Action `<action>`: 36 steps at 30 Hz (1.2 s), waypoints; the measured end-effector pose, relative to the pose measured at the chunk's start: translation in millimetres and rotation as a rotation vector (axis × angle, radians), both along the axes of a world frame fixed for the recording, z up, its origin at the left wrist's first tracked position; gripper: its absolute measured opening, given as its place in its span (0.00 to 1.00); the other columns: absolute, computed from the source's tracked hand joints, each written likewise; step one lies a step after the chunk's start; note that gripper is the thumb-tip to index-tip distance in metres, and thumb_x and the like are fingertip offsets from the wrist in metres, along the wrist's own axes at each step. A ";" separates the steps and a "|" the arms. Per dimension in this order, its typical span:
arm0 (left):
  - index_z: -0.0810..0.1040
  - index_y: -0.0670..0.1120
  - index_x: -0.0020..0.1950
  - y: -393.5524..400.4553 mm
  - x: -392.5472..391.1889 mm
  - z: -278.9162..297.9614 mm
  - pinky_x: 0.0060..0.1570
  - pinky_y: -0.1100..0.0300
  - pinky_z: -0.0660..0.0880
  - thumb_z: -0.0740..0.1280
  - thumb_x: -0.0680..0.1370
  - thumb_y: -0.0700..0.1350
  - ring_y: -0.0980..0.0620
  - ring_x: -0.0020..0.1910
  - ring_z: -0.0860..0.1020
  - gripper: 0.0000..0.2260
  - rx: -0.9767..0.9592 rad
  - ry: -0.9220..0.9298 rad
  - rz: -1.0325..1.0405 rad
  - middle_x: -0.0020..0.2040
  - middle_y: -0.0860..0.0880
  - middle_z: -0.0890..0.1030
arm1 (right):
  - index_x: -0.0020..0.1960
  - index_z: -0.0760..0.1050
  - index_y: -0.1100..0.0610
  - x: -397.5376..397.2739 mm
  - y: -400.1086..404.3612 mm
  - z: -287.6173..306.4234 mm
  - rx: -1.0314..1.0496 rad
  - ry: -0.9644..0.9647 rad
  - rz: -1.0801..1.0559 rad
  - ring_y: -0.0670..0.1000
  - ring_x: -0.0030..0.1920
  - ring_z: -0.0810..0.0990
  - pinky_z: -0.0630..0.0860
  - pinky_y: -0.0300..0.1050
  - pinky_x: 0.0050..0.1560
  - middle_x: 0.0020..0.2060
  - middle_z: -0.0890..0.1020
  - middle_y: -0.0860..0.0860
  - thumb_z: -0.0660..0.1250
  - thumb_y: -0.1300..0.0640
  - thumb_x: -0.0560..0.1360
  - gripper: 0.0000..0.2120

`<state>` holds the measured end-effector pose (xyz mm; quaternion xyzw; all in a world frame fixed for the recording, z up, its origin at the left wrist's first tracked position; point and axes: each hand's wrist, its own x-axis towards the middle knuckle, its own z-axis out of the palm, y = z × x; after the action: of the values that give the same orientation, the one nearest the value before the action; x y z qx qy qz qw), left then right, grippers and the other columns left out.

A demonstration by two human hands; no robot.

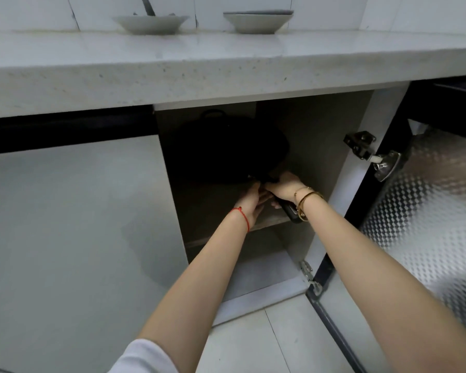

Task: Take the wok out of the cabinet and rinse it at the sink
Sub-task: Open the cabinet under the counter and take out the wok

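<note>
A black wok (226,149) rests on the upper shelf inside the open cabinet (342,168), with a small loop handle at its far side. Its long black handle (289,212) points out toward me. My right hand (283,185) is wrapped around that handle near the wok's body. Just beside it, my left hand (252,203) reaches under the handle where it meets the wok, fingers curled against it. Most of the wok is lost in the shadow of the cabinet.
The cabinet door (428,211) with patterned glass stands open at the right. A thick stone countertop (226,68) overhangs the opening. Two pale bowls (151,22) (257,21) sit on it by the tiled wall. A shut cabinet door (65,224) lies left.
</note>
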<state>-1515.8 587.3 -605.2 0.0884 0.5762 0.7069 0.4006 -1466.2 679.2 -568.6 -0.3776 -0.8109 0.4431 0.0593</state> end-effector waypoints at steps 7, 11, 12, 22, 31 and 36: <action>0.76 0.42 0.53 11.2 -7.2 5.8 0.23 0.67 0.70 0.59 0.83 0.48 0.56 0.24 0.72 0.11 0.030 -0.140 0.032 0.37 0.46 0.76 | 0.34 0.67 0.59 -12.7 -5.8 -4.2 -0.329 -0.067 -0.023 0.44 0.14 0.65 0.65 0.32 0.16 0.13 0.68 0.48 0.60 0.57 0.80 0.16; 0.74 0.43 0.52 12.4 -8.6 6.6 0.21 0.67 0.71 0.61 0.82 0.45 0.53 0.30 0.73 0.07 0.077 -0.188 0.043 0.41 0.45 0.75 | 0.35 0.67 0.60 -13.8 -12.2 -6.4 -0.271 -0.024 -0.085 0.47 0.22 0.66 0.65 0.33 0.17 0.23 0.69 0.53 0.62 0.58 0.79 0.15; 0.74 0.43 0.49 12.0 -9.1 7.1 0.19 0.67 0.70 0.60 0.83 0.44 0.53 0.27 0.74 0.07 0.081 -0.178 0.035 0.40 0.45 0.75 | 0.34 0.67 0.60 -13.8 -14.4 -7.7 -0.255 -0.012 -0.096 0.48 0.22 0.66 0.65 0.33 0.17 0.24 0.69 0.53 0.62 0.59 0.79 0.15; 0.76 0.42 0.44 -12.8 -1.5 -1.3 0.20 0.66 0.71 0.60 0.82 0.42 0.55 0.25 0.76 0.09 0.071 -0.159 -0.016 0.29 0.48 0.79 | 0.32 0.70 0.60 8.3 -49.6 -20.3 -0.159 0.134 -0.177 0.50 0.21 0.70 0.71 0.40 0.22 0.24 0.73 0.54 0.63 0.63 0.73 0.11; 0.77 0.33 0.58 -59.5 48.6 13.4 0.34 0.59 0.79 0.63 0.80 0.38 0.47 0.42 0.80 0.10 0.057 -0.261 -0.072 0.54 0.39 0.82 | 0.56 0.74 0.62 72.4 -101.0 2.4 -0.132 0.031 -0.213 0.50 0.20 0.75 0.71 0.37 0.19 0.31 0.80 0.58 0.63 0.59 0.74 0.12; 0.77 0.33 0.60 -99.3 92.1 41.0 0.42 0.61 0.81 0.61 0.81 0.37 0.47 0.50 0.82 0.12 0.047 -0.349 -0.125 0.53 0.41 0.83 | 0.55 0.73 0.63 122.3 -141.8 38.3 -0.100 -0.034 -0.221 0.44 0.15 0.72 0.64 0.31 0.15 0.31 0.78 0.54 0.64 0.57 0.75 0.12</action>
<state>-1423.7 488.0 -564.1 0.0095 0.4747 0.6987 0.5352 -1343.9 537.4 -530.3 -0.4749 -0.7421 0.4670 0.0751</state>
